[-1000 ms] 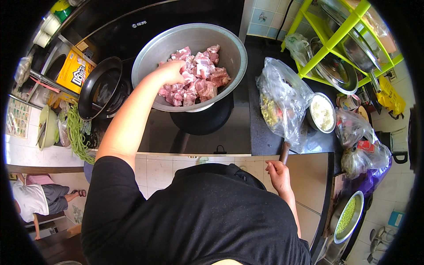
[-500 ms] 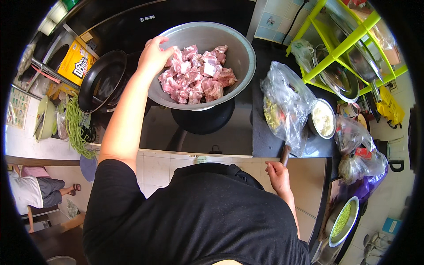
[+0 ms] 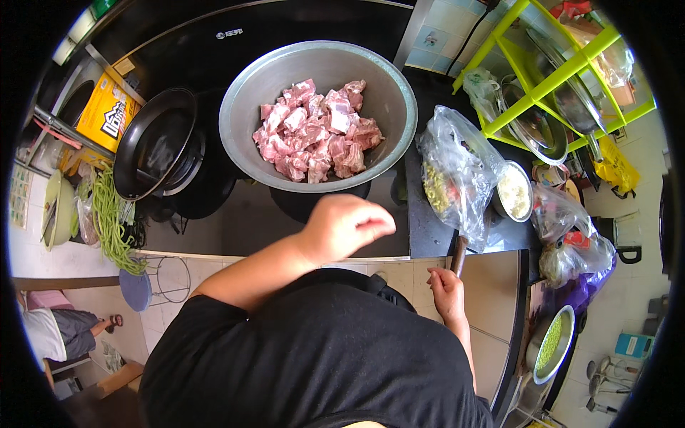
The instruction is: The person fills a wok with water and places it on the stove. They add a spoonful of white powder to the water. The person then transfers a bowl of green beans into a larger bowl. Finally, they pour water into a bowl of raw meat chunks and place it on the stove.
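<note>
Chunks of raw meat lie in a large grey metal pot on the black stove. My left hand hangs in front of the pot, apart from it, over the stove's front edge. Its fingers curl in toward the thumb, and nothing shows in them. Low beside the counter edge, my right hand has closed fingers. A brown handle juts over the edge right beside it; whether the fingers grip it is unclear. Clear plastic bags with green pieces inside lie above that handle.
At left stand a black wok and long green beans. A bowl of white food sits right of the bags, below a green rack. Farther right is a metal bowl holding green peas or beans.
My left hand has left the meat at the pot's left side and moved down and right, in front of the pot. My right hand stays by the brown handle, slightly lower in view.
</note>
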Tool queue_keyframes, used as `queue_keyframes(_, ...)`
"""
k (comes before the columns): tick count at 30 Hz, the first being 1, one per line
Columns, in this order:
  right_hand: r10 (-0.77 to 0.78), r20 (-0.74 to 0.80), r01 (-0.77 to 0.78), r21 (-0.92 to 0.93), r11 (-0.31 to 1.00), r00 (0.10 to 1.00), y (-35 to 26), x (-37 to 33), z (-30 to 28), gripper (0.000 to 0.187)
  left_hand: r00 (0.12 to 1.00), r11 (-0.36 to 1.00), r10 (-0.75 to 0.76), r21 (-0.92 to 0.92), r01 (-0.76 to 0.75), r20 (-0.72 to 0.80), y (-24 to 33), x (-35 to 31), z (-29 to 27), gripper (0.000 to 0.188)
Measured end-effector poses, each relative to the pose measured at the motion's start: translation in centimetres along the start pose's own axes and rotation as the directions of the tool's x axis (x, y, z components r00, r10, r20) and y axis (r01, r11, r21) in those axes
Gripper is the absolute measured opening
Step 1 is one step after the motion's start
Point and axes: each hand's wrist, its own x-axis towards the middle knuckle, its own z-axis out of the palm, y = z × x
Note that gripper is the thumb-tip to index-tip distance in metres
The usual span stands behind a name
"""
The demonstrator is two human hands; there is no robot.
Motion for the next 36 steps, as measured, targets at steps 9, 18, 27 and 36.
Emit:
queue_keyframes(9, 0.249, -0.097, -0.247, 0.038, 0.968, 0.964, 0.4, -6.7, 2.8, 0.016, 0.854, 0.943, -0.221, -0.121, 0.311, 0.471, -5.1, -4.2, 3.6, 0.036)
queue_keyframes(18, 0.274, -0.221, -0.259, 0.096, 0.961, 0.936, 1.0, -10.1, 2.0, 0.015, 0.699, 0.922, -0.316, 0.032, 0.387, 0.641, -3.9, -4.9, 4.0, 0.056)
queue_keyframes(27, 0.113, -0.300, -0.133, -0.047, 0.990, 0.947, 6.3, -16.4, -5.2, 0.015, 0.691, 0.830, -0.440, -0.033, 0.556, 0.573, 2.0, -9.6, 10.7, 0.050)
queue_keyframes(36, 0.336, -0.442, -0.367, 0.017, 0.930, 0.832, 16.0, -33.6, -11.4, 0.018, 0.530, 0.841, -0.327, -0.016, 0.542, 0.783, 9.1, -13.8, 26.2, 0.045)
